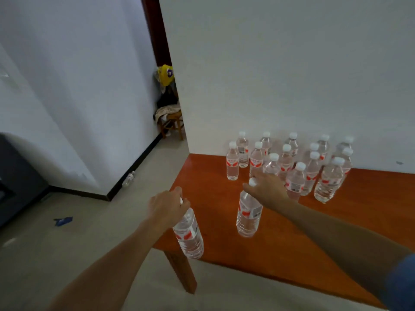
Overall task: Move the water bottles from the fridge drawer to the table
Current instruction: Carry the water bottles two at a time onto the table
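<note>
My left hand (166, 207) grips a clear water bottle (188, 234) by its white cap; the bottle hangs over the near left corner of the orange-brown table (336, 232). My right hand (267, 187) holds a second water bottle (248, 215) by its neck, above or on the table top; I cannot tell whether it touches. Several more bottles (292, 162) with white caps and red labels stand upright in a cluster at the back of the table against the white wall. The fridge drawer is out of view.
The table leg (182, 272) stands below the near left corner. A dark cabinet (15, 176) sits at far left. One bottle (129, 178) lies on the floor by the wall, a blue scrap (63, 221) nearer. A wooden stool (173, 124) with clothes stands in the doorway.
</note>
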### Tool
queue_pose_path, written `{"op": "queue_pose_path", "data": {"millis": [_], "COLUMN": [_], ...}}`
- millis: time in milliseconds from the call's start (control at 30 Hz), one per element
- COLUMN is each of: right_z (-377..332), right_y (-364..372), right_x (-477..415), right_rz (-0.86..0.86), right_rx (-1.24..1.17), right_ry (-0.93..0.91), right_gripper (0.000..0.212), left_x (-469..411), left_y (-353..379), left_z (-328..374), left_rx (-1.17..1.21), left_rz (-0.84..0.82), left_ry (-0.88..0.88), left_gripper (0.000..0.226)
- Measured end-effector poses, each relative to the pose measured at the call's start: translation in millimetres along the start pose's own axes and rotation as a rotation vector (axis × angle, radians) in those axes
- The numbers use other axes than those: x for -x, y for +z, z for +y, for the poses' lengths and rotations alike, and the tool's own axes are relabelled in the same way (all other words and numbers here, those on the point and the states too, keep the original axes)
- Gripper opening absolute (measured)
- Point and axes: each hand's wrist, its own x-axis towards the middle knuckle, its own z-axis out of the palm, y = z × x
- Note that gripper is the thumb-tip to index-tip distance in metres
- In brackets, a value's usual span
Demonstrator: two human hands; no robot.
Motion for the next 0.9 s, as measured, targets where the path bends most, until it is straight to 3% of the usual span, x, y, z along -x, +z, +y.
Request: {"op": "queue_pose_path", "data": {"millis": [400, 700, 900], "right_z": [30.6, 61.0, 88.5], "right_y": [70.4, 96.3, 107.9], "right_x": [-145.8, -211.6, -227.6], "right_rz": [0.007, -0.093, -0.109], "right_rx": [-0.001, 0.025, 0.037], "right_ry": [0.338, 0.368, 0.321], "right_gripper": [0.029, 0.025, 0.036], "left_x": [-225.6, -325.2, -350.5], "left_y": [71.1, 112.2, 142.5], "left_z": [-1.9, 35.8, 55.8], "left_rx": [0.100, 0.079, 0.086], "left_rz": [-0.071, -0.113, -0.142], "left_ry": [0.225, 0.288, 0.290], "left_gripper": [0.026, 0.031, 0.029]}}
